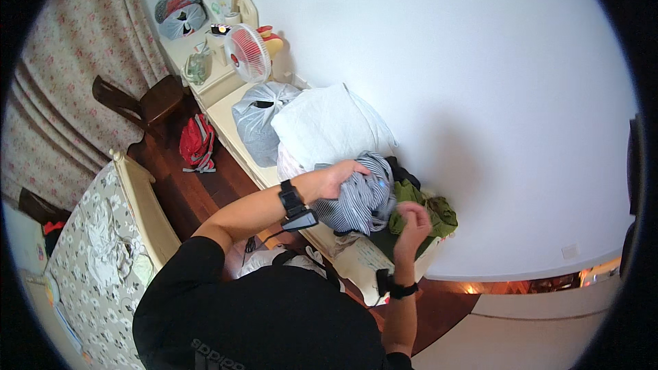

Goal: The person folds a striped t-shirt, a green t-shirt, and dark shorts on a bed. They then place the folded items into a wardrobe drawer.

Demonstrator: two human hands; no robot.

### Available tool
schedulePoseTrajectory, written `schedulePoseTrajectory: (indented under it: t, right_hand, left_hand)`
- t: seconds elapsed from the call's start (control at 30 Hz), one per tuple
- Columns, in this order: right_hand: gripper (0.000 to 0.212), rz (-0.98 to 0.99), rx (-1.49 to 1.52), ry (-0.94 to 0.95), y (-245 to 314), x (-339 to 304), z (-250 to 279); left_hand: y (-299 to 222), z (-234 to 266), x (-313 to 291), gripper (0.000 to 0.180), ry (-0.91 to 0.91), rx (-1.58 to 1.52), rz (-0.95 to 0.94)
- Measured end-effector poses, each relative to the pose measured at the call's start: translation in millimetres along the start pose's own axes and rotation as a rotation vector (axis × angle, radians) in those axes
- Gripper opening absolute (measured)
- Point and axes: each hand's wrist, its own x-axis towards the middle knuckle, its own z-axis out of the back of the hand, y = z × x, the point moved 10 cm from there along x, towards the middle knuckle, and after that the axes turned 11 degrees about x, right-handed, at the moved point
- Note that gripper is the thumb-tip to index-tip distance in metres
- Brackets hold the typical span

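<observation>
A bundled garment [360, 199] with dark and white stripes lies on the pile atop the long cream cabinet. My left hand [340, 177] grips its left side, the thumb on top and the other fingers partly hidden. To the right of the stripes, my right hand [415, 219] is raised with bent fingers, slightly blurred; I cannot make out anything in it. Olive green clothing [439, 216] lies just beyond that hand, beside a black garment [403, 171]. Behind the striped cloth rests a large folded white quilt [329, 120].
Left of the quilt stands a filled plastic bag [259, 127]. Farther along are a white fan [248, 53] and a glass jar [197, 68]. A red backpack [198, 142] sits on the wooden floor near a brown chair [154, 103]. The bed [82, 253] is at the left.
</observation>
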Motion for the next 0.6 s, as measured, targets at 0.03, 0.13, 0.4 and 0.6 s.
schedulePoseTrajectory:
  t: [0.03,0.13,0.4,0.6]
  right_hand:
    - [0.011,-0.141,0.165,0.170,-13,-17,-29]
    - [0.019,-0.413,0.346,0.086,-46,-42,-54]
    - [0.026,-0.463,-0.201,0.158,-81,-46,-68]
    - [0.027,-0.154,-0.115,0.022,-23,-41,-67]
  left_hand:
    - [-4,-10,-4,0.029,-0.029,0.073,-0.029]
    - [-6,-24,-16,0.034,-0.103,0.217,-0.031]
    - [-4,-33,-10,0.054,0.005,0.115,-0.243]
    - [-24,-38,-24,0.058,0.075,0.126,-0.399]
